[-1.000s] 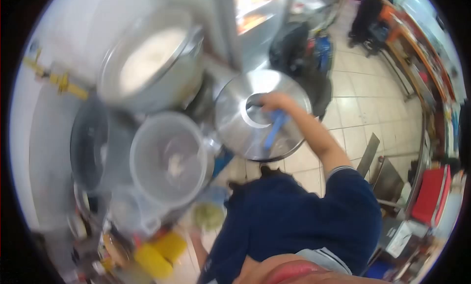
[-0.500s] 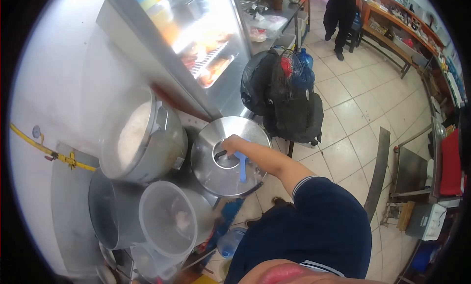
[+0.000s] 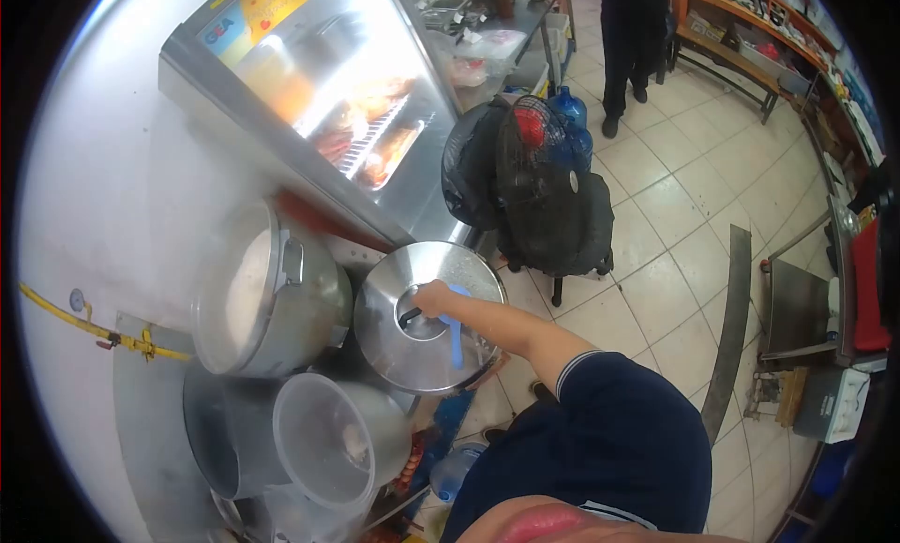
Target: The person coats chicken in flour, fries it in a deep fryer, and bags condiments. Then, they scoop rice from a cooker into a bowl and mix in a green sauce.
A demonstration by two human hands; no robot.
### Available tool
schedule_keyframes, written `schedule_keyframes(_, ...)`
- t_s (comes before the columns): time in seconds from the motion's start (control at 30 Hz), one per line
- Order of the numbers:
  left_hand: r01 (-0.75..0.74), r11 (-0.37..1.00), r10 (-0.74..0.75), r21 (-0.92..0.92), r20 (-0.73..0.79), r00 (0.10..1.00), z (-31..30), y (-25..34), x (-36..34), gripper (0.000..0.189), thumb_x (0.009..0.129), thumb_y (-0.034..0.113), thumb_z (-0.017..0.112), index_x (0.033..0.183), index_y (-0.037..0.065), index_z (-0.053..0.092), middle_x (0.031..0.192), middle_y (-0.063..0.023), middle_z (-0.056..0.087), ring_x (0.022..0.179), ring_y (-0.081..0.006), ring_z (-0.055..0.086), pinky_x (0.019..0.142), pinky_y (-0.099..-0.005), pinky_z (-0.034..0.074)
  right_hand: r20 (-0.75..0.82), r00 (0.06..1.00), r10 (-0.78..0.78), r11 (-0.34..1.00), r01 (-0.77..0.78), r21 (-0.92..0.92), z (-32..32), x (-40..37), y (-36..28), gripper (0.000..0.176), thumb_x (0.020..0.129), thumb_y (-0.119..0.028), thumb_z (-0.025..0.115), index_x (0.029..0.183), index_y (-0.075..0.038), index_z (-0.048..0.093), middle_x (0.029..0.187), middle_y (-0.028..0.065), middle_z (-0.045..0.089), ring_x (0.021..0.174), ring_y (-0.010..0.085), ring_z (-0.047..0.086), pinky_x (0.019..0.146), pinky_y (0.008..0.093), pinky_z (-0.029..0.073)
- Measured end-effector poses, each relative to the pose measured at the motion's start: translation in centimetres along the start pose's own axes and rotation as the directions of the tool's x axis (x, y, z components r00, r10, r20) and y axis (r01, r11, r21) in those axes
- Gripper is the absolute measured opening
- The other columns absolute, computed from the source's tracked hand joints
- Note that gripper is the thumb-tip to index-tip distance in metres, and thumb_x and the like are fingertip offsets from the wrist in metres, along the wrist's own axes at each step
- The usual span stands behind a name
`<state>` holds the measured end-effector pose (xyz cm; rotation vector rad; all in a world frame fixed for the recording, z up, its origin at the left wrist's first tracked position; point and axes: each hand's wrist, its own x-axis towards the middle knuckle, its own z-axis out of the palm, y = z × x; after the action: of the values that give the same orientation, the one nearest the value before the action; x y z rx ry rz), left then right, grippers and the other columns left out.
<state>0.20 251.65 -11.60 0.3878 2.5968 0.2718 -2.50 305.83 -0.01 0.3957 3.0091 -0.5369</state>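
here | lid [image 3: 389, 360] held at its handle [image 3: 409, 317] by right hand [image 3: 433, 299], fingers wrapped | lid positioned just beside pot [image 3: 317, 309] | blue utensil [image 3: 457, 348] crossed by wrist | left hand's fingers cannot be told

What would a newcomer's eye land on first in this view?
Probably the brightly lit display case at upper left, with food showing behind its front. Next, near the middle, comes the shiny round lid, where the right hand grips the black handle, a blue utensil beside it. Left of the lid, a big metal pot with pale contents also stands out.
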Motion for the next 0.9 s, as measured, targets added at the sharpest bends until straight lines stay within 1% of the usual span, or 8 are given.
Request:
schedule_keyframes(0.23, -0.033, 0.999, 0.033, 0.010, 0.014, 0.999, 0.0, 1.2, 0.6, 0.024, 0.086, 0.024, 0.048, 0.090, 0.005, 0.064, 0.078, -0.0165, 0.064, 0.070, -0.0341, 0.062, 0.061, -0.0440, 0.048, -0.006, 0.999, -0.047, 0.998, 0.047, 0.034, -1.4, -0.9, -0.3, 0.031, 0.068, -0.035, 0.071, 0.088, -0.011, 0.069, 0.088, 0.0104, 0.068, 0.084, 0.0275, 0.066, 0.069, 0.0403, 0.052)
schedule_keyframes(0.4, -0.077, 0.997, 0.077, 0.027, 0.032, 0.997, -0.1, 2.3, 1.7, 0.025, 0.086, 0.024, 0.048, 0.090, 0.005, 0.064, 0.078, -0.0167, 0.064, 0.071, -0.0342, 0.062, 0.062, -0.0443, 0.048, 0.107, 0.991, -0.074, 0.992, 0.062, 0.112, -3.3, -1.6, -0.2, 0.033, 0.068, -0.037, 0.071, 0.087, -0.010, 0.069, 0.088, 0.0119, 0.067, 0.085, 0.0300, 0.065, 0.071, 0.0408, 0.052)
schedule_keyframes(0.57, -0.135, 0.990, 0.132, 0.051, 0.053, 0.990, -0.2, 3.7, 3.3, 0.025, 0.086, 0.024, 0.048, 0.090, 0.005, 0.064, 0.079, -0.0168, 0.064, 0.072, -0.0343, 0.062, 0.062, -0.0446, 0.048, -0.072, 0.995, -0.067, 0.972, 0.082, 0.222, -5.4, -4.3, 0.1, 0.029, 0.075, -0.036, 0.066, 0.078, -0.007, 0.070, 0.081, 0.0109, 0.068, 0.079, 0.0305, 0.065, 0.068, 0.0405, 0.051)
schedule_keyframes(0.63, -0.170, 0.984, 0.166, 0.062, 0.059, 0.984, -0.3, 4.5, 4.6, 0.025, 0.086, 0.024, 0.048, 0.090, 0.005, 0.064, 0.079, -0.0168, 0.064, 0.072, -0.0344, 0.062, 0.063, -0.0447, 0.048, -0.150, 0.982, -0.117, 0.807, 0.182, 0.561, -7.1, -7.3, 1.0, 0.030, 0.076, -0.035, 0.065, 0.075, -0.006, 0.069, 0.078, 0.0110, 0.067, 0.074, 0.0278, 0.065, 0.064, 0.0400, 0.049)
schedule_keyframes(0.67, -0.179, 0.982, 0.175, 0.063, 0.063, 0.983, -0.3, 4.7, 4.8, 0.026, 0.086, 0.025, 0.048, 0.091, 0.005, 0.064, 0.079, -0.0169, 0.064, 0.072, -0.0344, 0.062, 0.063, -0.0448, 0.048, -0.276, 0.954, -0.119, 0.740, 0.270, 0.616, -7.0, -8.8, 1.5, 0.037, 0.079, -0.037, 0.065, 0.062, -0.004, 0.064, 0.063, 0.0083, 0.063, 0.061, 0.0212, 0.061, 0.059, 0.0369, 0.047)
schedule_keyframes(0.8, -0.239, 0.967, 0.232, 0.086, 0.091, 0.969, -0.6, 6.6, 6.7, 0.026, 0.086, 0.025, 0.048, 0.091, 0.005, 0.064, 0.079, -0.0170, 0.064, 0.073, -0.0345, 0.062, 0.063, -0.0450, 0.048, -0.162, 0.986, 0.034, 0.610, 0.108, 0.785, -7.7, -18.6, 2.4, 0.040, 0.083, -0.036, 0.063, 0.060, -0.004, 0.057, 0.053, 0.0014, 0.050, 0.051, 0.0160, 0.050, 0.055, 0.0342, 0.044)
schedule_keyframes(0.87, -0.272, 0.957, 0.262, 0.099, 0.107, 0.959, -0.6, 7.3, 7.5, 0.026, 0.086, 0.025, 0.048, 0.091, 0.005, 0.064, 0.080, -0.0170, 0.064, 0.073, -0.0346, 0.062, 0.063, -0.0451, 0.048, -0.109, 0.975, 0.194, 0.341, 0.037, 0.939, -5.9, -23.1, 1.7, 0.036, 0.087, -0.033, 0.061, 0.066, -0.005, 0.051, 0.065, -0.0010, 0.046, 0.061, 0.0117, 0.046, 0.063, 0.0305, 0.043)
schedule_keyframes(0.9, -0.288, 0.952, 0.275, 0.106, 0.117, 0.954, -0.7, 7.8, 8.0, 0.026, 0.086, 0.025, 0.048, 0.091, 0.005, 0.064, 0.080, -0.0171, 0.064, 0.073, -0.0346, 0.062, 0.063, -0.0452, 0.048, -0.108, 0.968, 0.225, 0.332, 0.028, 0.943, -4.4, -24.4, 1.4, 0.036, 0.087, -0.033, 0.061, 0.066, -0.005, 0.051, 0.065, -0.0010, 0.046, 0.061, 0.0117, 0.046, 0.063, 0.0305, 0.043)
